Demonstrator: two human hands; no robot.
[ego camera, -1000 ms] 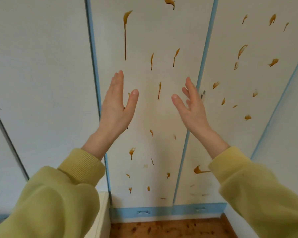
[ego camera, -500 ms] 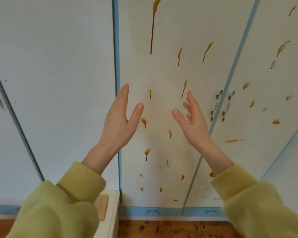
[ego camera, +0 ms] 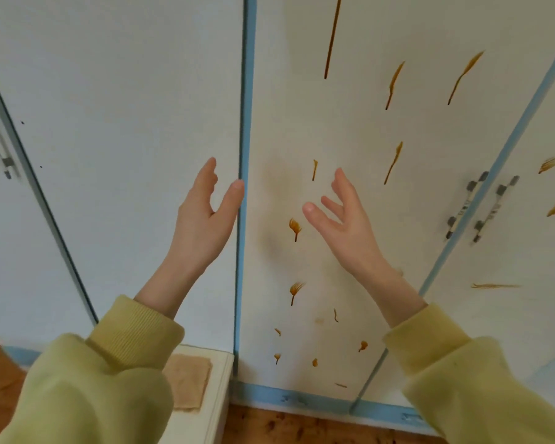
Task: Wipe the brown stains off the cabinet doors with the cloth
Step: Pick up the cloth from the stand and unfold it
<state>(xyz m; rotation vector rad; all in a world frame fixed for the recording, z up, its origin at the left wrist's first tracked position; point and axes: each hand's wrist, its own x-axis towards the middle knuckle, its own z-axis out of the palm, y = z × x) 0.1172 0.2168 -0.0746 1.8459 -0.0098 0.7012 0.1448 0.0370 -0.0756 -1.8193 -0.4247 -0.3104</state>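
Head view, only view. Hands both raised in front of the middle door (ego camera: 318,123), neither touching it as far as I can tell. Left hand (ego camera: 202,216) sits at the middle door's left edge, over the blue strip (ego camera: 244,91); its fingers (ego camera: 207,174) are straight and relaxed, holding nothing. Right hand (ego camera: 350,225) is over the middle door's centre, fingers (ego camera: 343,184) spread, also empty.

Brown stains (ego camera: 294,227) are scattered over the middle door top to bottom, including a long drip (ego camera: 332,36) near its top. More marks on the door to its right (ego camera: 550,163), past the paired handles (ego camera: 465,206). Door left of the middle door looks clean.

Cloth (ego camera: 186,382), tan, lies flat on a small white worktop (ego camera: 220,395) just left of the middle door's bottom corner. Left sleeve (ego camera: 77,389) covers part of it, so probably the cloth, not certain.

Step in hand, by my judgement: fetch the cloth, wiping not yet begun. To do it well:
- Left hand is nearer; drop it to the cloth and take a full grip, not a corner pinch.
- Start at the middle door's top so loosened drips run onto unwiped area.
- Press flat, follow the streak direction, refold to a clean face when soiled.
- Keep clear of the handles at the middle door's right edge.
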